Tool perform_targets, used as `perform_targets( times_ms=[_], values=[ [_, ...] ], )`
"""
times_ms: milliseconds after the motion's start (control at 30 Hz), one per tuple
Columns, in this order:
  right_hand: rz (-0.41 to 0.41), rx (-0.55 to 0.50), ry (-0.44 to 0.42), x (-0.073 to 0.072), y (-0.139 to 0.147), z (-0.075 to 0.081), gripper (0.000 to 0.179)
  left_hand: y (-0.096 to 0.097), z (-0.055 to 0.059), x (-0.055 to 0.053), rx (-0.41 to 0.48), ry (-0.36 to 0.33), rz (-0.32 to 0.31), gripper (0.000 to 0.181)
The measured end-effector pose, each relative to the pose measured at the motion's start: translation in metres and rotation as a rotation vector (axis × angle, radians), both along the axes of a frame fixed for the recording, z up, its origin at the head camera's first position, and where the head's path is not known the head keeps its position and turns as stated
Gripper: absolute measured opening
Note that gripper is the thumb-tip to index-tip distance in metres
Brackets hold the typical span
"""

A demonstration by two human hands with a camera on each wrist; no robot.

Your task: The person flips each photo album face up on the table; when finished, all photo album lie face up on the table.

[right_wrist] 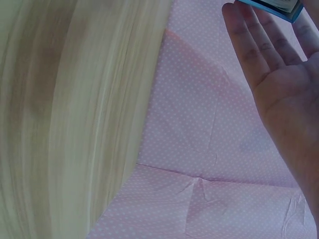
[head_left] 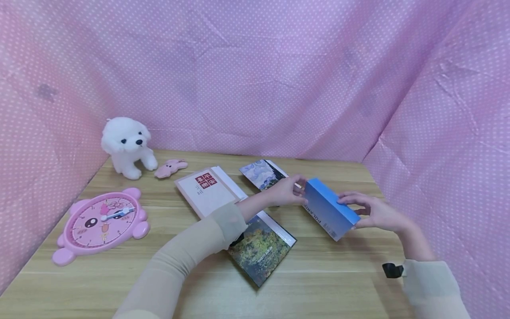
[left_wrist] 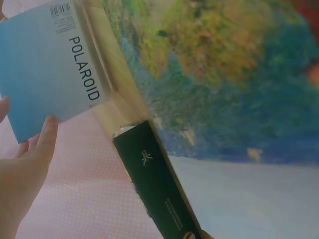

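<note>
Both hands hold a blue photo album (head_left: pixel 330 212) marked POLAROID, tilted on edge over the right part of the table. My left hand (head_left: pixel 283 191) pinches its far left end; in the left wrist view those fingers lie at the lower edge of the cover (left_wrist: pixel 40 74). My right hand (head_left: pixel 378 213) grips the right end, fingers over the blue top side and thumb lower down. Page edges (right_wrist: pixel 286 5) of the album show above the right palm. Below my left forearm lies a dark floral album (head_left: pixel 263 248) reading PHOTO ALBUM.
A cream album (head_left: pixel 205 195) with red characters and a painted-cover album (head_left: pixel 260 174) lie mid-table. On the left are a pink toy clock (head_left: pixel 101 221), a white plush dog (head_left: pixel 127 148) and a small pink plush (head_left: pixel 170 168). Pink dotted cloth (head_left: pixel 255 79) encloses the wooden table (head_left: pixel 334 274).
</note>
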State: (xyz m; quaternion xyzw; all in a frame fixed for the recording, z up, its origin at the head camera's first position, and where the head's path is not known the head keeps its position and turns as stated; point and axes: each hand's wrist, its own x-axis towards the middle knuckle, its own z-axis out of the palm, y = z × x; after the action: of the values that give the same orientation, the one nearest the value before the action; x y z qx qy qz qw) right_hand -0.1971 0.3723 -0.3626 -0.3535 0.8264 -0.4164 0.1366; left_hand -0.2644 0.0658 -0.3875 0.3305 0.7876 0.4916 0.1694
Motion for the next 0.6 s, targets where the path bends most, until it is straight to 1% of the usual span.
perform_targets(
  times_ms=[167, 300, 400, 467, 600],
  values=[
    [-0.001, 0.009, 0.010, 0.000, -0.002, -0.002, 0.065, -0.003, -0.003, 0.000, 0.028, -0.014, -0.025, 0.073],
    [-0.008, 0.051, 0.038, 0.000, -0.003, -0.004, 0.074, -0.005, -0.005, 0.000, 0.023, 0.022, -0.043, 0.072],
    [-0.013, 0.071, 0.041, -0.001, -0.004, -0.005, 0.080, -0.007, -0.006, -0.001, 0.026, 0.039, -0.062, 0.069],
    [-0.016, 0.072, 0.033, -0.001, -0.005, -0.007, 0.082, -0.009, -0.007, -0.001, 0.039, 0.035, -0.071, 0.067],
    [-0.011, 0.063, -0.008, -0.001, -0.007, -0.009, 0.087, -0.011, -0.008, -0.001, 0.048, 0.020, -0.070, 0.065]
  ],
)
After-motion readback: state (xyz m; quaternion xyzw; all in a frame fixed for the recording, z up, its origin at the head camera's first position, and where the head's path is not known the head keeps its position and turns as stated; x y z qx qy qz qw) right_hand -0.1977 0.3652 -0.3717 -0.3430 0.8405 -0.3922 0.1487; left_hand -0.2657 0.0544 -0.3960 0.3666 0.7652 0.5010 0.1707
